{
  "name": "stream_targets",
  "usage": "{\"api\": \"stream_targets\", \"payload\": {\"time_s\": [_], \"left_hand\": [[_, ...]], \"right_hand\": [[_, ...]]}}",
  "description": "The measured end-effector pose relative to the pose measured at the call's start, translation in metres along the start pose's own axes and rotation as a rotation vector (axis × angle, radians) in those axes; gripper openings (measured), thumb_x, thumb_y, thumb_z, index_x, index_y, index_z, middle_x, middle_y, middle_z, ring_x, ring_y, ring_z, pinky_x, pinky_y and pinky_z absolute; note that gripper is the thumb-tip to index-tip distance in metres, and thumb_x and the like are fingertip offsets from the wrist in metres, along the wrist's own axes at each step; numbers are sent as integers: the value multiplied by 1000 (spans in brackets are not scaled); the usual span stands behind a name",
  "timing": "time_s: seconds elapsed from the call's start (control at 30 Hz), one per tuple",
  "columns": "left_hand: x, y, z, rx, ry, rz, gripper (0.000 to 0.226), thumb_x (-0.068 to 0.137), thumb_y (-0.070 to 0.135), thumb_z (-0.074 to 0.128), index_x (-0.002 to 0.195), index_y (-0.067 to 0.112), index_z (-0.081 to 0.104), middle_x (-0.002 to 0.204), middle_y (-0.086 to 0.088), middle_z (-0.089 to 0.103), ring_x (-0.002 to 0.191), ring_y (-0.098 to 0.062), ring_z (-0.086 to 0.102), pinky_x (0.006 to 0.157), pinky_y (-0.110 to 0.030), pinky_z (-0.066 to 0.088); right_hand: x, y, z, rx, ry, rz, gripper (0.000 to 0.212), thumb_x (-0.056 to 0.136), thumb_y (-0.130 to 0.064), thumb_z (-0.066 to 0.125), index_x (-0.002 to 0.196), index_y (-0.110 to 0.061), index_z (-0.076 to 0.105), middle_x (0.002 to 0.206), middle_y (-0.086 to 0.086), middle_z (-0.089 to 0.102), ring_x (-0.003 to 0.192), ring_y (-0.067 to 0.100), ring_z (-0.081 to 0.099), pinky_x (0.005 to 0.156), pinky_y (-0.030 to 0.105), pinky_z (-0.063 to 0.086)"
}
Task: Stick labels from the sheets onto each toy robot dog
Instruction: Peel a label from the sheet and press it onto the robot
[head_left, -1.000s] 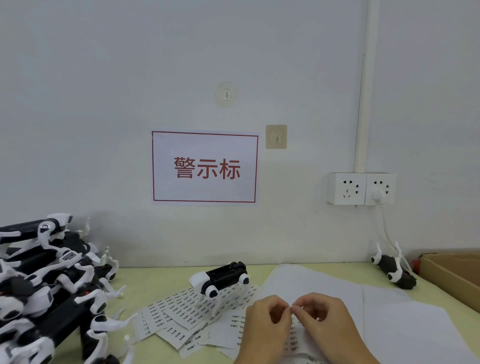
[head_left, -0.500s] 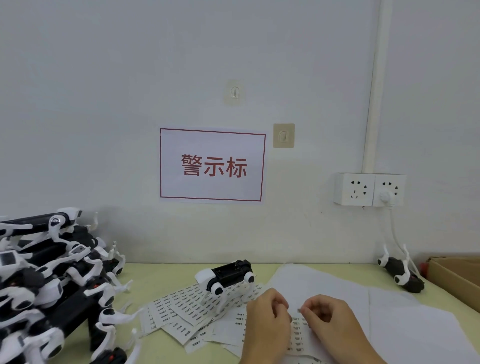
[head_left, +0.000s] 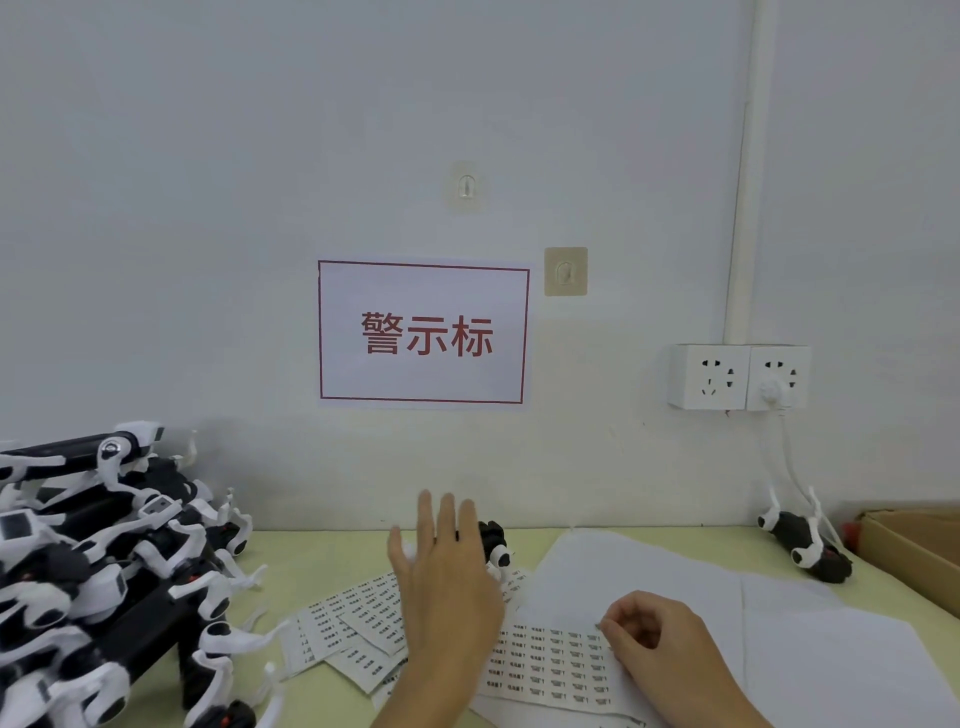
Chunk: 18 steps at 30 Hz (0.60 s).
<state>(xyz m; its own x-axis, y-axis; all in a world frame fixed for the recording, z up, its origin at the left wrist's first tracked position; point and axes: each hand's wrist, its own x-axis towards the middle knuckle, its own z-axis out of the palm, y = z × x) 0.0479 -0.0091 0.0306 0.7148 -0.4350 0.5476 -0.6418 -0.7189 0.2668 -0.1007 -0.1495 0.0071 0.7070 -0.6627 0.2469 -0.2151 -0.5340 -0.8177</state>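
On the left of the desk (head_left: 322, 561) sits a pile of dogs (head_left: 104, 561). Next, the left hand (head_left: 447, 577) is up with fingers spread wide, in front of one dog (head_left: 493, 543) standing on label sheets (head_left: 550, 665). The right hand (head_left: 654, 639) rests on a sheet with fingers curled, maybe pinching a label; I cannot tell. Far right lies another dog (head_left: 805, 545), near a box (head_left: 919, 545)

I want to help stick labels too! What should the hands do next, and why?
Probably the left hand should grip the small black-and-white toy robot dog standing just behind it. Its fingers are spread open and reaching toward that dog, while the right hand seems to pinch a tiny label at the white printed label sheet. The dog needs steadying before the label goes on.
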Motion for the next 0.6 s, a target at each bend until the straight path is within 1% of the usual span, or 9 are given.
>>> {"api": "stream_targets", "payload": {"time_s": [0.03,0.1,0.2,0.33,0.37,0.43,0.5,0.53,0.6], "left_hand": [[2,-6,1,41,-18,-16,67,98,28,50,155,24,15,165,5,16,155,-22,-9,120,-54,-7],[3,-17,2,73,-51,-45,62,98,30,51,152,25,21,157,9,32,154,-21,7,120,-54,1],[3,-24,1,112,-48,-50,44,98,35,49,140,30,36,136,15,49,133,-13,37,113,-43,18],[6,-20,-8,47,-19,-126,31,92,37,54,121,29,45,111,13,53,110,-11,50,105,-36,27],[7,-19,-10,-24,-23,-152,30,90,36,56,117,27,45,105,12,53,103,-12,52,100,-34,33],[10,-16,-13,-239,-61,-222,35,87,32,62,109,25,35,97,10,52,90,-14,57,80,-30,46],[15,-12,-17,-474,-161,-315,45,88,31,64,112,27,27,93,7,56,78,-15,61,61,-29,47],[17,-11,-20,-591,-235,-363,46,89,32,64,117,25,29,92,5,58,76,-13,62,58,-28,46],[20,-10,-23,-831,-397,-452,49,90,31,65,127,19,36,91,2,60,74,-12,62,59,-27,47]], "right_hand": [[0,0,-1,0,-2,-1,15,86,-13,74,72,-18,71,62,0,71,55,6,61,65,21,50],[-1,-1,-1,1,-4,-8,15,86,-12,74,72,-17,72,63,1,71,56,8,61,67,25,52],[-1,0,-1,8,0,-17,16,85,-10,74,71,-17,72,63,3,71,55,10,59,69,30,53],[-1,1,-1,5,-6,-27,18,85,-10,74,69,-18,71,62,2,70,54,7,58,66,24,49],[-1,1,0,0,-7,-34,19,85,-11,74,69,-19,70,62,1,70,53,6,57,64,22,48],[-1,1,1,-13,-13,-53,19,85,-11,74,68,-20,70,63,0,70,52,2,55,60,15,46],[-1,1,2,-17,-19,-66,18,84,-12,75,69,-20,70,65,1,71,52,0,55,59,13,45],[-1,2,2,-12,-19,-69,17,84,-12,75,69,-19,70,65,2,71,52,0,54,59,13,44],[-1,2,1,5,-17,-68,17,84,-11,75,69,-18,70,66,4,71,52,2,54,59,14,44]]}}
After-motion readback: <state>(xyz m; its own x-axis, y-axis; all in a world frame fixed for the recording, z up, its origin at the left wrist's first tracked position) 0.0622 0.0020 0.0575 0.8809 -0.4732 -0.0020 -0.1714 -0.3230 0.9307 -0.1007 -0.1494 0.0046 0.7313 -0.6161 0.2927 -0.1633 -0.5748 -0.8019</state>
